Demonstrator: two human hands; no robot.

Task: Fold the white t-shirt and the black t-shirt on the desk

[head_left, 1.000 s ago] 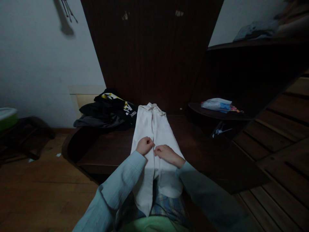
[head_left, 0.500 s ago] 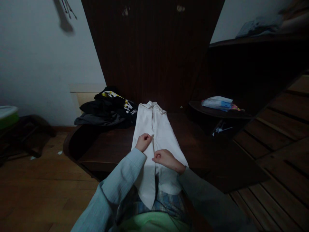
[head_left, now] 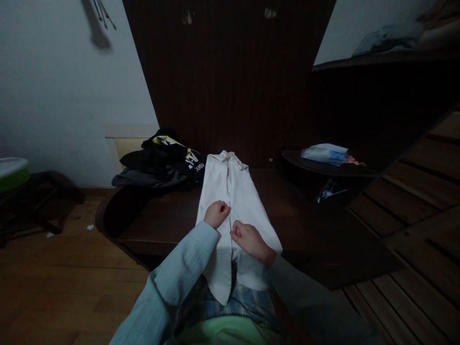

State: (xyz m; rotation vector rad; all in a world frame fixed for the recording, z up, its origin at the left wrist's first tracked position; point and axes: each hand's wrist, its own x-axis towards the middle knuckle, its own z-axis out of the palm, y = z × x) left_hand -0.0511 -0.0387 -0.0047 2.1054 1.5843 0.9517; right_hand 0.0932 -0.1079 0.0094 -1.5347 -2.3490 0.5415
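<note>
A white shirt (head_left: 247, 196) lies with its collar at the far end, across a dark wooden bench, its lower part hanging over the front edge onto my lap. Its front edges meet along the middle and part near the hem. My left hand (head_left: 217, 213) is closed in a pinch on the front edge, just left of the centre line. Slightly nearer to me, my right hand (head_left: 251, 239) is curled, thumb and forefinger pinching the other side of the same front. Any button between the fingers is too small to make out.
Dark clothes (head_left: 161, 165) with white and yellow print are heaped left on the bench (head_left: 151, 230). A blue-and-white packet (head_left: 325, 154) rests on a corner shelf (head_left: 305, 163) to the right. A green and white tub (head_left: 14, 175) stands at far left. Wooden slats (head_left: 424, 191) run along the right.
My right hand has risen slightly and its fingers are curled more tightly. My left hand has shifted a little to the right along the front edge. The shirt lies almost unchanged.
</note>
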